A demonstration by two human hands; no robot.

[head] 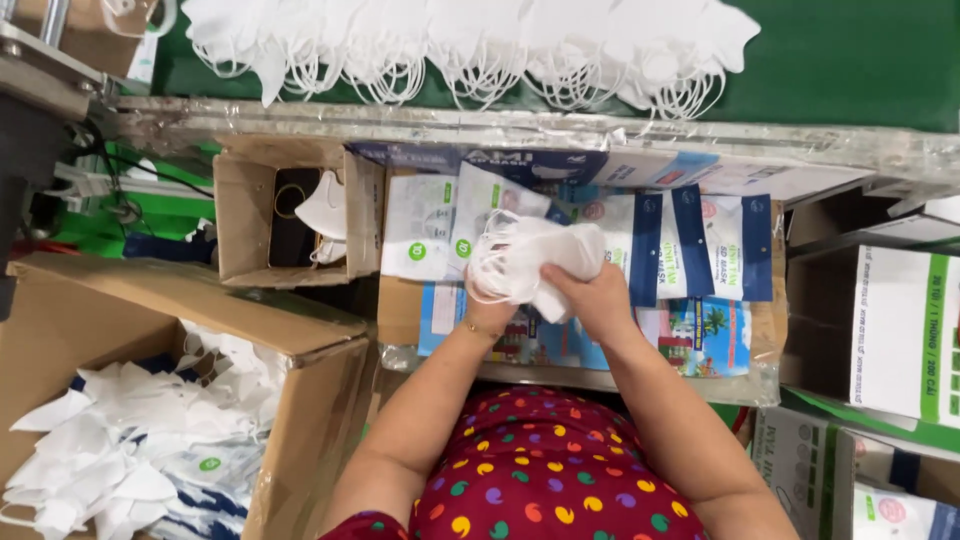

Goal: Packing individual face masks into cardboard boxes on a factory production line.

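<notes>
A stack of white folded face masks with loose ear loops is held between both hands above a small work surface. My left hand grips the stack's left side, where the ear loops hang. My right hand clasps its right side from below. Under the hands lie white mask pouches and pouches with dark blue strips. A long heap of loose white masks lies on the green belt at the top.
An open cardboard box full of white masks stands at lower left. A smaller open carton with one mask stands left of the surface. White and green cartons stand at right. A foil-wrapped rail edges the belt.
</notes>
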